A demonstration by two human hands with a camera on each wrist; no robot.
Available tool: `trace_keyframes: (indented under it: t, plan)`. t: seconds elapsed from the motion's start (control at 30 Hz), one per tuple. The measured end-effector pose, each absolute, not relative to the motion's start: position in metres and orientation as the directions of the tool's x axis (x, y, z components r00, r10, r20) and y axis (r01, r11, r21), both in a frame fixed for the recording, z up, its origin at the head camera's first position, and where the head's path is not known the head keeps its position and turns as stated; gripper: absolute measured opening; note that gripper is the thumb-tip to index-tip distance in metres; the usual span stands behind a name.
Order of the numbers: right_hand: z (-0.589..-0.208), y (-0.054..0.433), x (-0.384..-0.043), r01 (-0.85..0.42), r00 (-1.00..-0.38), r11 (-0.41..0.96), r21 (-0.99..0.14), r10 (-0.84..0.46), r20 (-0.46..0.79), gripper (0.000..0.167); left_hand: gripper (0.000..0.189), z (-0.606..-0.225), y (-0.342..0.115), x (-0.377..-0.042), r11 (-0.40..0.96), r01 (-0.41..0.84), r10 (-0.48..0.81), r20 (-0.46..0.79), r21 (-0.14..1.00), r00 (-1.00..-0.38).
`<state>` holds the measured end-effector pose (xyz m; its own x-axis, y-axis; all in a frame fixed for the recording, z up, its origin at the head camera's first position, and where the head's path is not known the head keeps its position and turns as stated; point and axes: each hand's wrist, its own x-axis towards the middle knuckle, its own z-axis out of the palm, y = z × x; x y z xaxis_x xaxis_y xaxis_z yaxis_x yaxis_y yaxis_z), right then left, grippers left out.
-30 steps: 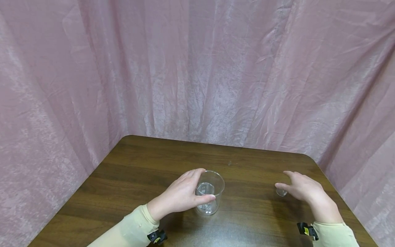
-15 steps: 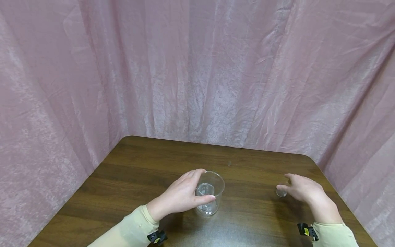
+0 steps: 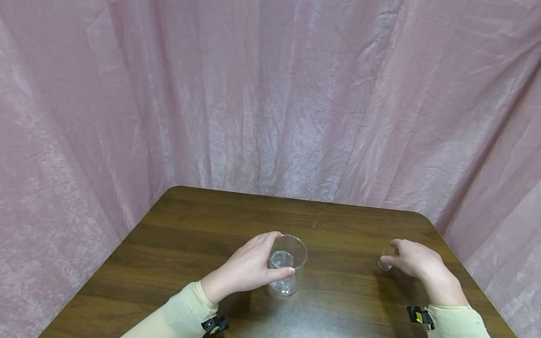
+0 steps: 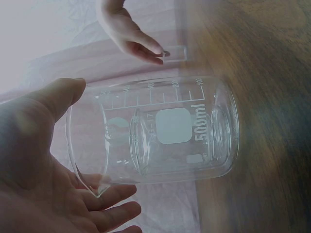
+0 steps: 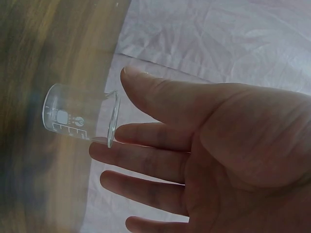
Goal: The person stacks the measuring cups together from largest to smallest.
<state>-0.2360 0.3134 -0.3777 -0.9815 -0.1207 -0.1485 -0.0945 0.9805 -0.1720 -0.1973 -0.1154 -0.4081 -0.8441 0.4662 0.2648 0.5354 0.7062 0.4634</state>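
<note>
A large glass beaker (image 3: 297, 277) marked 500ml stands upright on the table, with a smaller glass beaker (image 4: 142, 158) nested inside it. My left hand (image 3: 246, 266) holds it from the left near the rim, thumb on the near side and fingers on the far side. Further right, a small glass beaker (image 5: 80, 116) stands upright with a white scale on its wall. Right at its rim is my right hand (image 3: 416, 259), the thumb on one side and extended fingers on the other. In the right wrist view its thumb tip lies just beyond the rim.
The brown wooden table (image 3: 203, 220) has rounded far corners. Pink curtains (image 3: 270, 94) hang behind it and along both sides. Black wrist cameras are strapped over the light sleeves (image 3: 458, 321).
My right hand has lowered slightly toward the small beaker, and its thumb and index finger have drawn a little closer together. My left hand and the large beaker have stayed put.
</note>
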Motion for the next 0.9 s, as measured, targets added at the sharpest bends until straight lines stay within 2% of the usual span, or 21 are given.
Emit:
trace_keyframes:
  t: [0.9]
  plan:
    - [-0.3843, 0.3155, -0.2392, -0.088, -0.985, 0.982, -0.168, -0.111, -0.132, 0.055, 0.09, -0.4084, -0.1155, -0.197, 0.699, 0.546, 0.468, 0.281, 0.463, -0.838]
